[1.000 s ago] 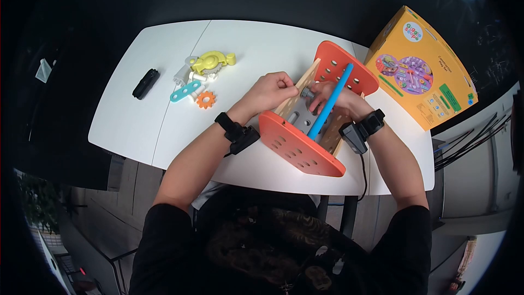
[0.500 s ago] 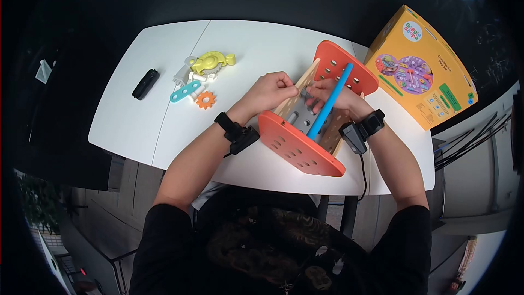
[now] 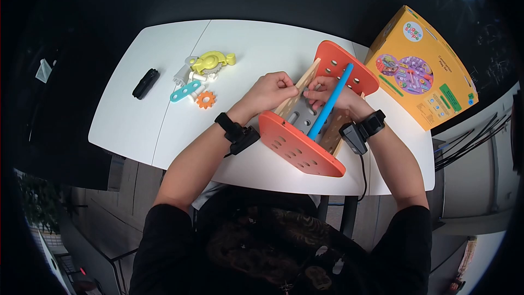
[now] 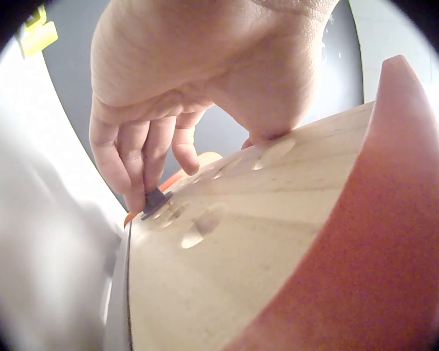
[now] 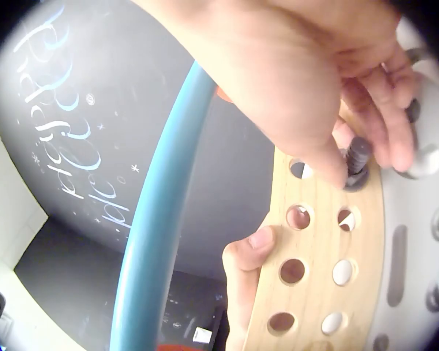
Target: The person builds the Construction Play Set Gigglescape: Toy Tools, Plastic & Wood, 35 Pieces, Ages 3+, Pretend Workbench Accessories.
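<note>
My left hand (image 3: 273,92) grips the near wooden panel (image 5: 318,241), its thumb at the top edge. On the outer face, its fingertips touch a grey bolt head (image 4: 155,203) in the left wrist view. Inside the toy bench, my right hand (image 3: 330,94) is at the bolt's threaded end (image 5: 358,152), thumb and fingers around a dark nut (image 5: 356,180) close to the panel. Red perforated end boards (image 3: 300,147) and a blue bar (image 3: 331,101) frame the bench; the bar passes over my right hand. The nut is hidden in the head view.
Left on the white table (image 3: 128,120) lie a yellow toy piece (image 3: 210,63), a teal strip (image 3: 185,92), an orange gear (image 3: 206,100) and a black object (image 3: 146,84). An orange-yellow box (image 3: 423,71) stands at the right, behind the bench.
My right fingers have shifted and closed in around the bolt's end near the wooden panel. My left hand and the bench have stayed in place.
</note>
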Tool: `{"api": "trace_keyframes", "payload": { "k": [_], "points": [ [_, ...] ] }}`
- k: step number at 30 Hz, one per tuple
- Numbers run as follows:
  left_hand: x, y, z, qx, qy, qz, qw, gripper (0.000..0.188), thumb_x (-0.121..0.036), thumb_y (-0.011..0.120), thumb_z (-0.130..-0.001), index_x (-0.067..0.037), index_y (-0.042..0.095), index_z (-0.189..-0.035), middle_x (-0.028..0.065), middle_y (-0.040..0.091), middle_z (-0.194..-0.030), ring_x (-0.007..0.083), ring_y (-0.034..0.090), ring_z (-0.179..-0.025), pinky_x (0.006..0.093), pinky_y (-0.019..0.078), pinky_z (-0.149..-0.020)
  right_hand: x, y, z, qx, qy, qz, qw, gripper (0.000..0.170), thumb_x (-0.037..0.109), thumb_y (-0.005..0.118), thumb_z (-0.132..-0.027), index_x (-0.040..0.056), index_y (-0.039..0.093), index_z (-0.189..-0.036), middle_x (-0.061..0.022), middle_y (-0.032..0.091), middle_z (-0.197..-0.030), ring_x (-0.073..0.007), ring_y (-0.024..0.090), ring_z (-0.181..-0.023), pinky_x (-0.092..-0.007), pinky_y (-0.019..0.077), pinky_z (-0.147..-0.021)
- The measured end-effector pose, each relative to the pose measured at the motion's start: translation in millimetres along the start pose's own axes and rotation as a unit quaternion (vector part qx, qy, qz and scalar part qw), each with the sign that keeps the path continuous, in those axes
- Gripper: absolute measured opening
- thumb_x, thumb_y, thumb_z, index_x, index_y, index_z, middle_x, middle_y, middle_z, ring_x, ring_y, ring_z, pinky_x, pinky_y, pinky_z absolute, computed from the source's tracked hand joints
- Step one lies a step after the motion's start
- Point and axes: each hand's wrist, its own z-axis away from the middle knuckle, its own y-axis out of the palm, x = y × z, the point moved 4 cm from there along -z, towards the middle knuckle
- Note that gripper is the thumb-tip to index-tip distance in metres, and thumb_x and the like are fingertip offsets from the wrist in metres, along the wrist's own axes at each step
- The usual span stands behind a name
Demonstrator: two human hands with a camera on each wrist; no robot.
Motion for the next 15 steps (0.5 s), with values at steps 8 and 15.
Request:
{"api": "trace_keyframes", "payload": {
  "k": [8, 15],
  "points": [
    [0.5, 0.4, -1.0, -0.007, 0.006, -0.003, 1.0, 0.017, -0.018, 0.066, -0.092, -0.002, 0.062, -0.096, 0.0023, 0.07, -0.084, 0.0068, 0.061, -0.077, 0.0242, 0.0487, -0.071, -6.0, -4.0, -6.7, 0.016, 0.012, 0.058, 0.998, 0.032, 0.037, 0.067, -0.1, 0.0053, 0.071, -0.094, -0.0041, 0.07, -0.079, -0.0115, 0.07, -0.071, -0.0237, 0.0547, -0.062],
    [0.3, 1.2, 0.4, -0.006, -0.004, 0.005, 1.0, 0.017, -0.018, 0.067, -0.092, -0.002, 0.062, -0.096, 0.0019, 0.07, -0.084, 0.0066, 0.061, -0.077, 0.024, 0.0488, -0.071, -11.2, -2.4, -10.4, 0.057, 0.066, 0.003, 0.996, 0.029, 0.033, 0.055, -0.106, 0.0062, 0.065, -0.1, -0.0043, 0.068, -0.08, -0.0114, 0.068, -0.074, -0.025, 0.0552, -0.065]
  ]
}}
